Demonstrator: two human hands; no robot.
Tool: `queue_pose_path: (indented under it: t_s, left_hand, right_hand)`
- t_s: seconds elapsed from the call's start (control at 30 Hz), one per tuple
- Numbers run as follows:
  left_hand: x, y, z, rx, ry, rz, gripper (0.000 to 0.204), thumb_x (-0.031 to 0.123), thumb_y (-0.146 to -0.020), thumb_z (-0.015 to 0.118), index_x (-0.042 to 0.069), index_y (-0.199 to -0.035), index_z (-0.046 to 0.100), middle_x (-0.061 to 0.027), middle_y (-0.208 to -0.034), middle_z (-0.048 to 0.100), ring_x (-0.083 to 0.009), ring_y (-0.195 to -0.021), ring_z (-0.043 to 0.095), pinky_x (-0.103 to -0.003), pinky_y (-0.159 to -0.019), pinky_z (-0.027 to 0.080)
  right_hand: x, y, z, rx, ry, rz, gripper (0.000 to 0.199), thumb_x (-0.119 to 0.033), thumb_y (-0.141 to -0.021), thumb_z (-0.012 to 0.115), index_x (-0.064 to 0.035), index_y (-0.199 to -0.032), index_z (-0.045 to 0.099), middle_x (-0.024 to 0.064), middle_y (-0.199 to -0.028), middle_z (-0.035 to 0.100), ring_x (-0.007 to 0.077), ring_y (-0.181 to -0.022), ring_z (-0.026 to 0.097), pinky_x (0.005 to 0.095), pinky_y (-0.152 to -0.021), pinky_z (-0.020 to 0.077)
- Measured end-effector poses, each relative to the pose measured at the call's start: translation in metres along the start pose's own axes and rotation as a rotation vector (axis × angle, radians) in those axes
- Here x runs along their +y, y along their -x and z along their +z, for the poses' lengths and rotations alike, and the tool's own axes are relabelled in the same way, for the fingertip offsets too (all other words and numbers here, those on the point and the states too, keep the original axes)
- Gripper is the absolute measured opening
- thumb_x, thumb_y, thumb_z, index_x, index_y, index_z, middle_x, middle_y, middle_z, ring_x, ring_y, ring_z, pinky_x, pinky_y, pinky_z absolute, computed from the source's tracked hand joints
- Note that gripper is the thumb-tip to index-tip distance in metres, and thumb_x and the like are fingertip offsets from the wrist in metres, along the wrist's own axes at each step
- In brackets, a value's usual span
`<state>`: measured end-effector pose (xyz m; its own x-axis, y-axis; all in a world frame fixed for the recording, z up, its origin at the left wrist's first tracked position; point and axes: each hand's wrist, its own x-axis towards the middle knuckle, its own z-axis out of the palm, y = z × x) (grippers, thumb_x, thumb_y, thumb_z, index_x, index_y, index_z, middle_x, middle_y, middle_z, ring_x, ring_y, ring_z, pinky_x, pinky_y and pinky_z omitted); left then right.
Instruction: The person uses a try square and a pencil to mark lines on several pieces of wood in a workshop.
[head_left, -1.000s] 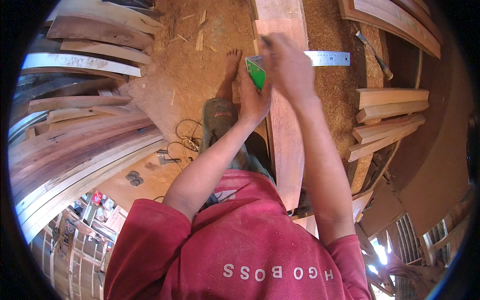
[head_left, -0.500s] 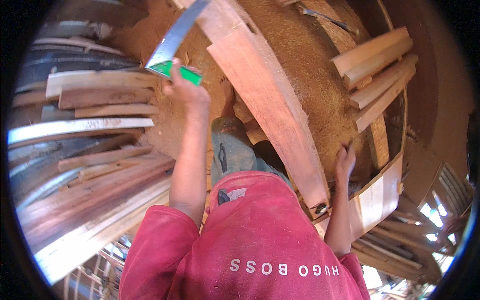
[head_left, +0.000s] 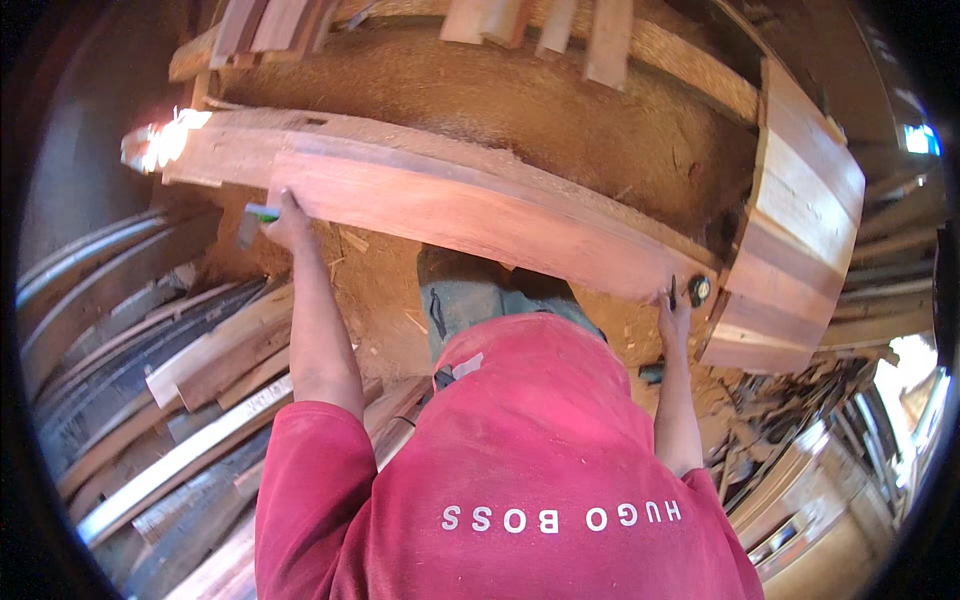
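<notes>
A long reddish plank (head_left: 450,210) lies on a wider board across the bench in front of me. My left hand (head_left: 288,228) is at the plank's left end, closed around a try square (head_left: 262,212) with a green stock and a metal blade, now seen partly edge-on. My right hand (head_left: 675,318) is at the near edge of the plank's right end. From its closed fingers stands a thin dark stick that looks like a pencil (head_left: 673,287). Just right of it, a round black and pale tape measure (head_left: 699,290) sits at the plank's end.
Several short wooden pieces (head_left: 485,20) rest on a beam beyond the bench. A panel of joined boards (head_left: 790,220) stands at the right. Stacked timber (head_left: 200,400) fills the left side, and offcuts (head_left: 765,430) lie at the lower right. Sawdust covers the ground.
My view has turned, so the plank now runs across in front of me. My left hand has brought the try square down to the plank's left end; my right hand has reached its right end.
</notes>
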<state>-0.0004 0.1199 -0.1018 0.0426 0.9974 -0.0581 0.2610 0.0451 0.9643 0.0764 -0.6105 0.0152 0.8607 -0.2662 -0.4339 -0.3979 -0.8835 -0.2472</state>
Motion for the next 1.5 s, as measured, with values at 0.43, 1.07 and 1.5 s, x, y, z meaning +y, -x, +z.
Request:
queue_pose_path:
  t_s: [0.43,1.07,1.5]
  left_hand:
    - [0.072,-0.040,-0.070,-0.097,0.169,-0.092,0.018,0.015,-0.091,0.066,-0.003,-0.094,0.066,-0.0061,-0.085,0.069,-0.0148,-0.070,0.064,-0.032,-0.061,0.049]
    - [0.069,-0.063,0.050,-0.644,-0.772,0.283,0.054,0.033,-0.092,0.065,-0.012,-0.121,0.058,-0.0228,-0.107,0.065,-0.0338,-0.099,0.061,-0.043,-0.091,0.047]
    - [0.203,0.277,0.063,-1.976,-0.094,0.743,0.029,0.016,-0.095,0.073,0.003,-0.119,0.064,-0.0214,-0.108,0.067,-0.0357,-0.093,0.069,-0.043,-0.080,0.057]
  right_hand:
    - [-0.029,0.033,-0.025,0.135,-0.632,0.038,0.035,-0.031,-0.100,0.068,0.0029,-0.093,0.072,-0.0013,-0.080,0.065,0.0084,-0.077,0.057,0.0298,-0.070,0.0455]
    - [-0.039,-0.039,0.021,0.198,-0.225,0.079,0.035,-0.034,-0.091,0.076,0.0006,-0.090,0.071,0.0158,-0.076,0.068,0.0265,-0.074,0.065,0.0413,-0.070,0.0508]
    - [-0.053,0.039,-0.053,0.850,-0.624,0.232,0.031,-0.025,-0.100,0.069,0.0055,-0.105,0.072,0.0097,-0.084,0.071,0.0178,-0.079,0.067,0.0329,-0.074,0.0529]
